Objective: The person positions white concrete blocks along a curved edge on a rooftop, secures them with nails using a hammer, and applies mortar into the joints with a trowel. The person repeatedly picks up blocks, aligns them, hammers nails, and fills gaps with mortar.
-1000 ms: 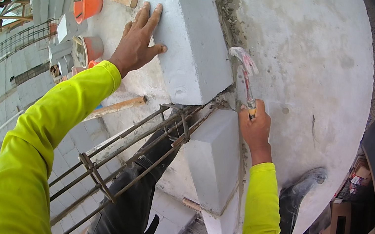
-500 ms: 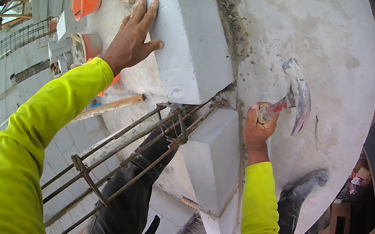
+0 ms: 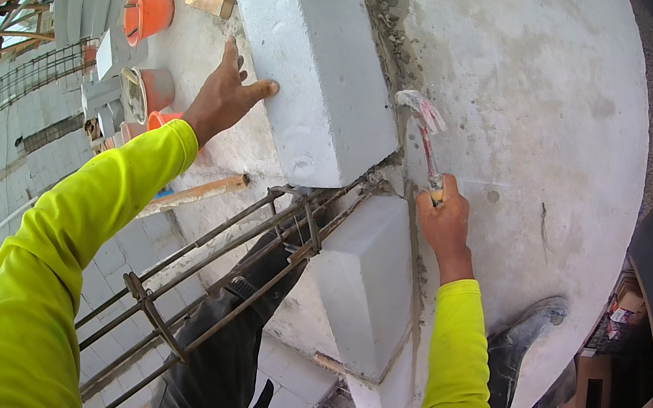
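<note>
A long pale grey lightweight block (image 3: pixel 306 69) lies along the wall top with mortar along its right side. My left hand (image 3: pixel 226 95) is at the block's left edge, its fingers apart and the thumb touching the edge. My right hand (image 3: pixel 447 225) is closed round the handle of a mortar-smeared claw hammer (image 3: pixel 427 139). The hammer's head is beside the block's right side; whether it touches cannot be seen. Below the long block's near end sits another pale block (image 3: pixel 366 277).
A tied rebar cage (image 3: pixel 190 285) runs toward the lower left from between the blocks. Orange buckets (image 3: pixel 150 16), a wood offcut (image 3: pixel 209 3) and a timber strip (image 3: pixel 201 195) lie to the left. My boot (image 3: pixel 542 316) rests on the concrete slab (image 3: pixel 548 138), whose edge curves away at right.
The hammer has swung left and turned toward the block's side. My left hand has slid from the block's top to its left edge.
</note>
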The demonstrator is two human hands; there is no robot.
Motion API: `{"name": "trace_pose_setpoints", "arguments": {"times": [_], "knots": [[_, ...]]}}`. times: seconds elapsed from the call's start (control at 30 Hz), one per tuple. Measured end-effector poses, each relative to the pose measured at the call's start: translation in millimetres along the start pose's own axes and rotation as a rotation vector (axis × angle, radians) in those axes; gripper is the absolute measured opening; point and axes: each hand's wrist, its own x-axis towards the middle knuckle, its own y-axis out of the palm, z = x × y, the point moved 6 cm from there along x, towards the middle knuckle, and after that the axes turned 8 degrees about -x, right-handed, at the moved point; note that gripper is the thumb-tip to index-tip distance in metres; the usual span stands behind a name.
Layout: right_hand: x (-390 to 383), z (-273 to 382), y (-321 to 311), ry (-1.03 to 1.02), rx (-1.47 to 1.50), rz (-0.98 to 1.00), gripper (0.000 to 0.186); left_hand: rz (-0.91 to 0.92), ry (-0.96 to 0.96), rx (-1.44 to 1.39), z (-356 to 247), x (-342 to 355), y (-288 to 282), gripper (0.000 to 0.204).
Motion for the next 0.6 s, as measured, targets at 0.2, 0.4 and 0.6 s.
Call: {"name": "trace_pose_setpoints", "arguments": {"times": [0.2, 0.4, 0.6], "knots": [[-3.9, -2.6, -10.7, -0.023, 0.331, -0.224, 0.017, 0.333, -0.428, -0.580, 4.4, -32.1, 34.2, 0.072], [-4.0, -15.6, 0.9, 0.061, 0.236, -0.141, 0.016, 0.271, -0.408, -0.561, 1.6, -28.4, 40.6, 0.067], [-3.2, -10.3, 6.7, -0.045, 0.079, -0.028, 0.017, 0.244, -0.398, -0.557, 1.3, -27.7, 38.8, 0.066]]}}
